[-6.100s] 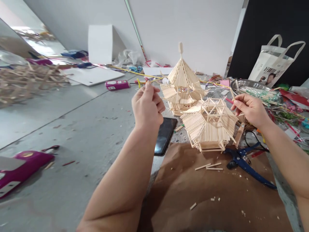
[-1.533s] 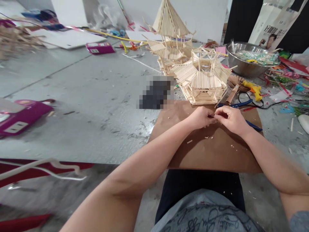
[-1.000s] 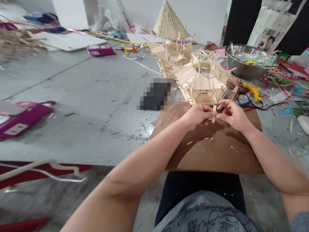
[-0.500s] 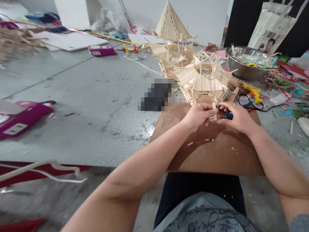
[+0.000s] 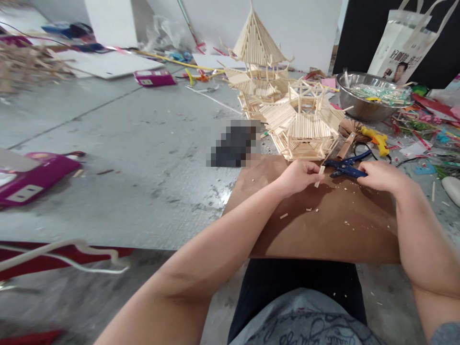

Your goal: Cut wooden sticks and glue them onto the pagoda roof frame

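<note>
Between the fingertips of my left hand (image 5: 302, 178) is a short piece of pale wooden stick (image 5: 319, 176), or a few pressed together; I cannot tell which. My right hand (image 5: 384, 177) has its fingers closed at the end of one handle of the blue pliers (image 5: 347, 167), whose handles are spread apart. The jaws point left, close to my left fingertips. Both hands are over the brown board (image 5: 305, 235). Just behind them stands a pavilion section built of pale sticks (image 5: 305, 124), with an open frame on top.
A taller stick pavilion with a pointed roof (image 5: 257, 43) stands behind. To the right are a yellow glue gun (image 5: 375, 139), a metal bowl (image 5: 359, 103) with packets and a white bag (image 5: 402, 48). A dark blurred-out thing (image 5: 233, 143) and purple power strips (image 5: 36, 175) lie left. Stick scraps dot the board.
My right hand has moved right, away from my left, and the pliers now show open on the board side. My left hand still pinches the stick piece, lowered slightly and tilted.
</note>
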